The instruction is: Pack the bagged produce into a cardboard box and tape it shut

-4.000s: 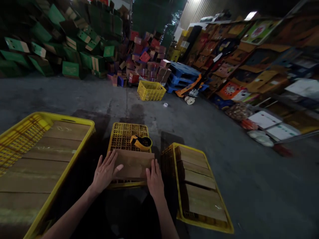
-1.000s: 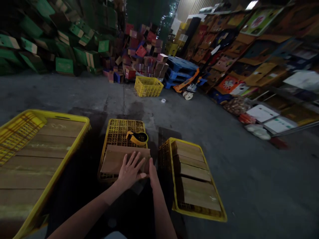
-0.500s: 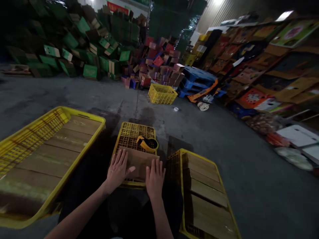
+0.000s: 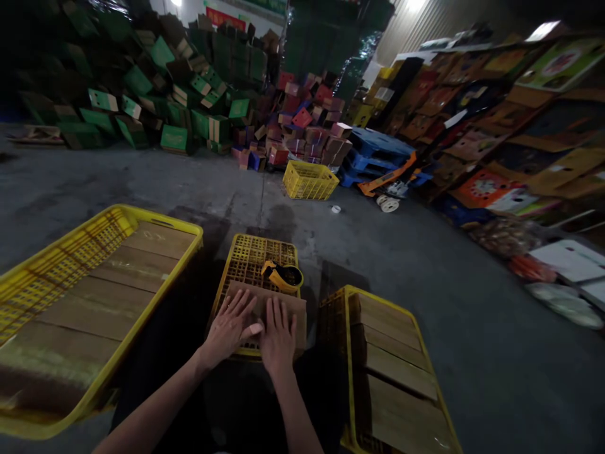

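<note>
A small brown cardboard box (image 4: 290, 312) lies on an upturned yellow crate (image 4: 250, 252) right in front of me. My left hand (image 4: 230, 328) lies flat on the box's near left part, fingers spread. My right hand (image 4: 278, 334) presses flat beside it, fingers stretched out, thumb close to my left thumb. Just past the box, a yellow tape dispenser (image 4: 282, 276) rests on the crate.
A large yellow crate (image 4: 101, 236) with flat cardboard stands at my left, another yellow crate (image 4: 352, 353) with cardboard at my right. Farther off sit a yellow basket (image 4: 309, 180), blue pallets (image 4: 378, 145), a tape roll (image 4: 335, 209) and piles of green boxes (image 4: 174, 135).
My right hand has slid left across the box until it sits beside my left hand. Since four seconds ago both hands have moved from the box's outer edges toward its middle.
</note>
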A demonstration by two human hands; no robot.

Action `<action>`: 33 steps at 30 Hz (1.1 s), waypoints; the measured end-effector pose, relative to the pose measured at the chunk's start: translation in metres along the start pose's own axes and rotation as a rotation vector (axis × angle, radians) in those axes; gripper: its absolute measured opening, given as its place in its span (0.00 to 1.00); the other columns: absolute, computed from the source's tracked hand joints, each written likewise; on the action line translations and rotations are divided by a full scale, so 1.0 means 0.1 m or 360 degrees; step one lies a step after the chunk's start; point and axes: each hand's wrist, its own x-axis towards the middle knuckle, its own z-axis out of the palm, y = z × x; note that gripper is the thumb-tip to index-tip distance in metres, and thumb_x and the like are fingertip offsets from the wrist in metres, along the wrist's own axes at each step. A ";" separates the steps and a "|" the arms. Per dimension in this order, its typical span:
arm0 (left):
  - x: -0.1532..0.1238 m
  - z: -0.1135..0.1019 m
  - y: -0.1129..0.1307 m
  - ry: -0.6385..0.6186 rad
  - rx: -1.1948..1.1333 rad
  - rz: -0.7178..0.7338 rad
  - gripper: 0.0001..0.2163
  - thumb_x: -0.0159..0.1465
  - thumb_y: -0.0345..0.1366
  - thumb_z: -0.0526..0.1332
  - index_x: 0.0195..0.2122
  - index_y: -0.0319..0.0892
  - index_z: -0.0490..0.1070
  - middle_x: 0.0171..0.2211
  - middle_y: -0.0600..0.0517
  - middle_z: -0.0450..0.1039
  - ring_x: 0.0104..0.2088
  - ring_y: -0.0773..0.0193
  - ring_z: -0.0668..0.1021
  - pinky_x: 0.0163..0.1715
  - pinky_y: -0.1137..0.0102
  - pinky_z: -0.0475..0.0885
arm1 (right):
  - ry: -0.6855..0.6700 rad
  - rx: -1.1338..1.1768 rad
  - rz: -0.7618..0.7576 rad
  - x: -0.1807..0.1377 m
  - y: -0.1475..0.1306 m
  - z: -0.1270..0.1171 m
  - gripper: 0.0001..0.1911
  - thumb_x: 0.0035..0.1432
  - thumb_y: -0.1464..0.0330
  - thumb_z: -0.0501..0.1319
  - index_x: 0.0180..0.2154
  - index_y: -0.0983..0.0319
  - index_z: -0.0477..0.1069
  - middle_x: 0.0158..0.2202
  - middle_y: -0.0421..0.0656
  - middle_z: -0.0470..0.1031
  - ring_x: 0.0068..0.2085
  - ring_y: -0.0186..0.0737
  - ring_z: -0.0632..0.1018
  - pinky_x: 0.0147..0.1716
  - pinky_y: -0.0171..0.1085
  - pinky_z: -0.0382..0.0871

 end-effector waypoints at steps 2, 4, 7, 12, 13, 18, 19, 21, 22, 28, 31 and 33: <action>-0.05 0.00 -0.09 0.0039 0.0079 -0.0076 0.32 0.72 0.56 0.49 0.73 0.48 0.51 0.72 0.44 0.55 0.71 0.49 0.60 0.68 0.48 0.55 | 0.0025 -0.0023 0.0136 -0.03 0.17 -0.04 0.32 0.73 0.54 0.43 0.72 0.59 0.49 0.73 0.50 0.53 0.72 0.54 0.56 0.68 0.64 0.44; -0.10 0.00 -0.16 0.0067 0.0118 -0.0155 0.32 0.73 0.56 0.49 0.73 0.47 0.50 0.72 0.44 0.54 0.72 0.48 0.58 0.68 0.47 0.55 | 0.0053 -0.0031 0.0264 -0.09 0.32 -0.06 0.35 0.73 0.51 0.41 0.73 0.60 0.48 0.73 0.51 0.53 0.72 0.56 0.56 0.67 0.65 0.46; -0.15 0.01 -0.19 0.0078 0.0122 -0.0273 0.32 0.73 0.55 0.47 0.74 0.46 0.47 0.73 0.43 0.51 0.72 0.47 0.55 0.67 0.45 0.56 | 0.0114 0.0043 0.0400 -0.17 0.47 -0.05 0.38 0.72 0.48 0.40 0.73 0.63 0.46 0.73 0.51 0.51 0.72 0.59 0.55 0.66 0.62 0.54; -0.17 0.07 -0.09 0.0119 0.0064 -0.0494 0.33 0.74 0.54 0.45 0.75 0.44 0.40 0.74 0.37 0.46 0.71 0.47 0.60 0.65 0.44 0.58 | 0.0185 0.0412 0.0630 -0.27 0.59 0.02 0.44 0.69 0.44 0.43 0.73 0.67 0.42 0.72 0.57 0.54 0.67 0.55 0.68 0.54 0.46 0.73; -0.17 0.08 -0.07 0.0129 0.0058 -0.0520 0.33 0.74 0.54 0.44 0.75 0.43 0.38 0.74 0.36 0.45 0.70 0.47 0.62 0.65 0.44 0.58 | 0.0162 0.0471 0.0689 -0.28 0.61 0.04 0.45 0.69 0.44 0.43 0.73 0.68 0.42 0.70 0.58 0.58 0.64 0.56 0.71 0.51 0.45 0.74; -0.16 0.08 -0.06 0.0186 0.0097 -0.0522 0.36 0.73 0.57 0.42 0.75 0.41 0.37 0.72 0.33 0.50 0.66 0.43 0.68 0.65 0.39 0.54 | 0.0138 0.0456 0.0753 -0.30 0.67 0.01 0.44 0.70 0.45 0.40 0.72 0.72 0.48 0.66 0.63 0.65 0.62 0.58 0.74 0.53 0.47 0.72; -0.16 0.07 -0.07 0.0207 0.0116 -0.0517 0.37 0.73 0.58 0.43 0.75 0.40 0.38 0.72 0.33 0.52 0.67 0.41 0.66 0.66 0.38 0.53 | 0.0201 0.0355 0.0728 -0.30 0.64 -0.01 0.43 0.71 0.46 0.40 0.72 0.72 0.48 0.67 0.63 0.62 0.65 0.59 0.70 0.57 0.51 0.69; -0.14 0.03 -0.06 0.0237 0.0147 -0.0498 0.38 0.72 0.59 0.45 0.75 0.40 0.41 0.71 0.34 0.54 0.70 0.38 0.60 0.65 0.35 0.50 | 0.0315 0.0135 0.0618 -0.28 0.51 -0.05 0.40 0.72 0.49 0.40 0.71 0.72 0.50 0.71 0.62 0.55 0.70 0.63 0.60 0.64 0.60 0.58; -0.12 0.02 -0.03 0.0243 0.0156 -0.0475 0.37 0.72 0.58 0.46 0.75 0.40 0.43 0.71 0.34 0.54 0.71 0.38 0.57 0.65 0.34 0.50 | 0.0328 0.0053 0.0525 -0.27 0.41 -0.06 0.37 0.73 0.52 0.40 0.71 0.70 0.52 0.72 0.60 0.53 0.72 0.63 0.56 0.65 0.63 0.52; -0.05 0.05 0.26 0.0063 0.0029 -0.0051 0.31 0.73 0.55 0.48 0.72 0.45 0.55 0.71 0.41 0.56 0.71 0.48 0.59 0.68 0.45 0.55 | 0.0006 0.0057 -0.0166 -0.29 -0.28 0.05 0.28 0.72 0.61 0.47 0.71 0.54 0.54 0.72 0.45 0.57 0.73 0.52 0.54 0.69 0.59 0.47; -0.08 0.07 0.29 0.0037 0.0000 -0.0060 0.29 0.74 0.54 0.47 0.71 0.48 0.56 0.71 0.43 0.57 0.70 0.50 0.61 0.69 0.45 0.52 | -0.0052 0.0057 -0.0188 -0.30 -0.27 0.05 0.28 0.73 0.61 0.47 0.71 0.53 0.52 0.71 0.45 0.59 0.72 0.51 0.57 0.69 0.62 0.45; -0.12 0.06 0.22 0.0051 0.0003 -0.0118 0.29 0.73 0.54 0.48 0.71 0.48 0.56 0.71 0.44 0.57 0.71 0.49 0.61 0.69 0.43 0.48 | -0.0026 0.0005 -0.0022 -0.28 -0.08 -0.02 0.29 0.74 0.59 0.45 0.71 0.57 0.53 0.71 0.48 0.58 0.72 0.52 0.57 0.69 0.63 0.45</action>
